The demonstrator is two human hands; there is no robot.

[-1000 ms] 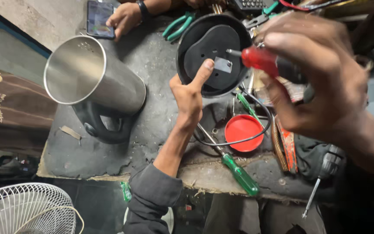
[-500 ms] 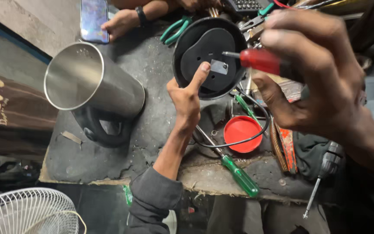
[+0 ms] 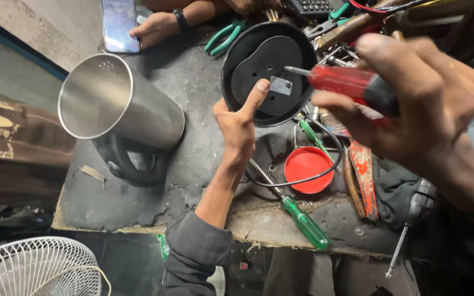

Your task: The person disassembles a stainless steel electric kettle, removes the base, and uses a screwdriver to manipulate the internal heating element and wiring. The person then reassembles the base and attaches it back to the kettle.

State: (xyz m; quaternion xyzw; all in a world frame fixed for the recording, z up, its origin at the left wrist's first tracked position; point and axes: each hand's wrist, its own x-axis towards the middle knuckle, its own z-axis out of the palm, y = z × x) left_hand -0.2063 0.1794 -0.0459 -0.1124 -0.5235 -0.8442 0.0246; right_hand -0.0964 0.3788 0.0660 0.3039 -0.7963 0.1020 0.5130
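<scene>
At upper centre of the frame, the round black kettle base looks light, stiff plastic, best steadied at its rim. The left hand props it on edge, fingers loosely apart, thumb pressed near the small metal plate. The right hand has fingers clamped round a red-handled screwdriver, tip at the plate.

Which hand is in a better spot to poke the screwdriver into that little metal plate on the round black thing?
Probably the right hand: it grips the red-handled screwdriver, tip almost at the metal plate. The left hand is busy propping the round black base.
</scene>
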